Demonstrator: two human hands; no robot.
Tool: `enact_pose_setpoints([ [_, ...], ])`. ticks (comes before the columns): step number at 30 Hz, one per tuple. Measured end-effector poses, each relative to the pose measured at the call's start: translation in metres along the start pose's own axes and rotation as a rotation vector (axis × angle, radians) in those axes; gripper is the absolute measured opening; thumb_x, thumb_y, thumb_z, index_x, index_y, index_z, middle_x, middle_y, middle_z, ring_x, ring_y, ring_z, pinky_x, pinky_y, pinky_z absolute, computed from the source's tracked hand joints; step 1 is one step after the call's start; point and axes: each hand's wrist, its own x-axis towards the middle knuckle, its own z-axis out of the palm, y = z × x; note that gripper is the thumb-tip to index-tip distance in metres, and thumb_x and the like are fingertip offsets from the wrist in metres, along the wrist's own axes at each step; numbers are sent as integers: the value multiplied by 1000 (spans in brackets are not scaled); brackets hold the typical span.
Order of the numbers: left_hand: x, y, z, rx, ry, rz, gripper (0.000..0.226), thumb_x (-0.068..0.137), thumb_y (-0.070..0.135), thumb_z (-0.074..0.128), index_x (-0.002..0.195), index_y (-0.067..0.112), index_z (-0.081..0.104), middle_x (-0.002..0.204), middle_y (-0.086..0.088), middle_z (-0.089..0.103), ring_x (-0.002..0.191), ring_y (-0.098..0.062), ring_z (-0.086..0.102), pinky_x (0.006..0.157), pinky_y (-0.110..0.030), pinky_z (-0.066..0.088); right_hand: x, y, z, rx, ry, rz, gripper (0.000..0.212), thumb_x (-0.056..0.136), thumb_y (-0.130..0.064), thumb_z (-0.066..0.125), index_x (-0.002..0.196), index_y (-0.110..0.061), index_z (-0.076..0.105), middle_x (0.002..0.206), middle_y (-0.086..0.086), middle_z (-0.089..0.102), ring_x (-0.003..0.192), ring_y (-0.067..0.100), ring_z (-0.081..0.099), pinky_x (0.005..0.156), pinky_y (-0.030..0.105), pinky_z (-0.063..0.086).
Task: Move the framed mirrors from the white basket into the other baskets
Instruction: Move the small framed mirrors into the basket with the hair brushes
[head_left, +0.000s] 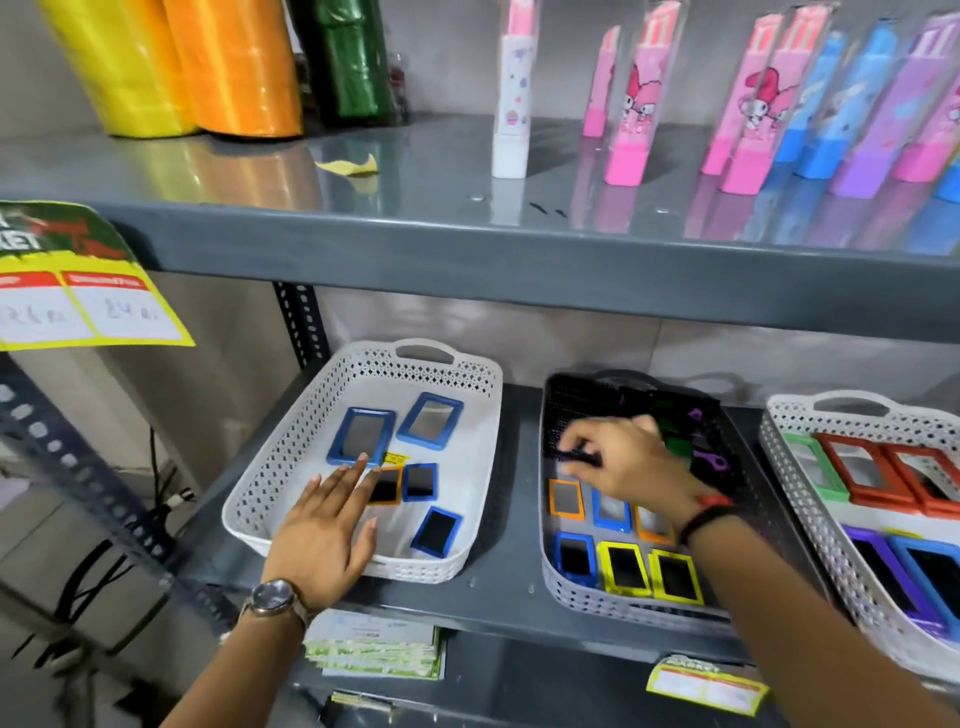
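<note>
White basket (291, 483) on the shelf holds five mirrors (362, 435); left hand (322, 535) hovers flat, empty, right hand (618, 457) pinches something dark over the grey basket (587, 597). Crowded rows risk scratched, overlapping glass.

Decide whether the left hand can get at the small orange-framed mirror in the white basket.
Probably yes: the left hand lies open, fingertips at the small orange-framed mirror, which lies flat in the white perforated plastic basket with nothing on top.

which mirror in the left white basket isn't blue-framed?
The small orange-framed mirror in the middle of the white basket, partly under the left hand fingertips. The other four visible there have blue frames.
</note>
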Motion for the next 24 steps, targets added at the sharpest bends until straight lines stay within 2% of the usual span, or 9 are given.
enact_pose_setpoints([
  [2, 0, 1, -1, -10, -8, 0, 67, 95, 43, 7, 119, 1, 54, 120, -20, 58, 101, -33, 60, 95, -38, 25, 22, -40, 18, -17, -37, -108, 28, 83, -37, 63, 107, -23, 62, 116, -6, 67, 113, 14, 58, 85, 32, 22],
  [5, 0, 0, -2, -32, -21, 0, 64, 95, 43, 8, 122, 3, 51, 123, -20, 56, 103, -32, 59, 97, -37, 25, 41, -83, 56, -158, -195, -224, 37, 79, -40, 66, 108, -16, 62, 116, 5, 67, 113, 23, 55, 96, 40, 27],
  [7, 0, 0, -2, -47, -24, -3, 65, 95, 43, 8, 124, 2, 50, 125, -19, 55, 105, -32, 58, 98, -37, 24, 47, -101, 75, -275, -279, -263, 40, 74, -44, 70, 94, -10, 64, 109, 11, 68, 107, 27, 56, 97, 43, 27],
  [9, 0, 0, -2, -60, -24, -3, 64, 95, 43, 8, 124, 3, 48, 125, -19, 55, 105, -32, 58, 98, -37, 25, 49, -109, 87, -372, -344, -259, 38, 72, -47, 71, 74, -12, 56, 106, 13, 68, 106, 29, 54, 101, 44, 25],
  [10, 0, -1, -2, -66, -23, -2, 63, 95, 43, 8, 125, 3, 47, 125, -19, 55, 105, -32, 58, 98, -37, 25, 50, -111, 91, -401, -371, -243, 38, 72, -48, 70, 74, -14, 54, 107, 13, 67, 107, 29, 53, 104, 45, 23],
  [14, 0, -1, -1, -87, -22, -9, 59, 95, 44, 8, 127, 7, 42, 126, -19, 55, 106, -31, 57, 98, -37, 25, 51, -114, 102, -459, -386, -199, 40, 77, -42, 67, 101, -11, 63, 112, 11, 65, 113, 29, 51, 110, 45, 16],
  [18, 0, 0, -1, -84, -27, -12, 61, 95, 44, 9, 127, 6, 44, 125, -19, 55, 108, -29, 53, 99, -37, 24, 52, -111, 108, -475, -359, -199, 37, 76, -39, 69, 101, -12, 62, 110, 9, 65, 111, 28, 51, 107, 44, 20],
  [21, 1, -1, 0, -75, -20, -5, 63, 95, 44, 9, 126, 4, 46, 126, -20, 54, 111, -26, 45, 99, -37, 25, 53, -107, 109, -465, -346, -198, 34, 72, -39, 73, 93, -14, 62, 109, 10, 64, 110, 29, 49, 103, 43, 23],
  [24, 1, -1, 1, -62, -24, -4, 64, 95, 44, 9, 126, 4, 46, 127, -19, 54, 111, -28, 49, 98, -37, 25, 53, -105, 90, -335, -309, -206, 50, 66, -39, 78, 103, -10, 61, 112, 12, 59, 112, 30, 46, 102, 44, 26],
])
